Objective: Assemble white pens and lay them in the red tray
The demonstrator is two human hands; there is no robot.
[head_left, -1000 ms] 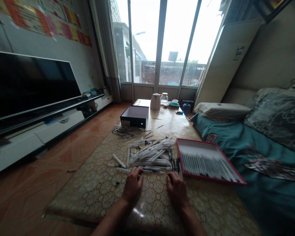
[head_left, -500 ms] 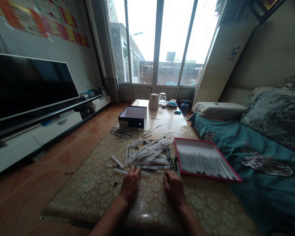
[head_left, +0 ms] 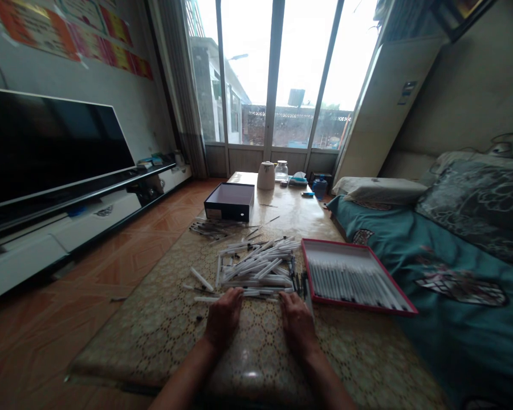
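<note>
A loose pile of white pen barrels (head_left: 260, 267) lies on the patterned tabletop in front of both hands. My left hand (head_left: 223, 316) is at the pile's near left edge, fingers curled down and closed. A white barrel (head_left: 204, 299) sticks out on its left side; whether the fingers grip it is hidden. My right hand (head_left: 297, 320) is at the near right edge, its fingers bent together beside the tip of a thin stick lying between the hands. What its fingertips hold cannot be made out. To the right, a red-rimmed box lid (head_left: 361, 307) holds a row of pens (head_left: 354, 283).
A dark open box (head_left: 228, 210) stands farther back on the left, with thin dark-tipped sticks (head_left: 211, 228) before it. A kettle (head_left: 265, 175), a glass jar (head_left: 281, 169) and a tissue pack (head_left: 298, 179) stand at the far end. A sofa (head_left: 380, 228) runs along the right.
My right hand has shifted slightly left and forward to the pile's near edge. My left hand has moved slightly left. The camera view has shifted a little.
</note>
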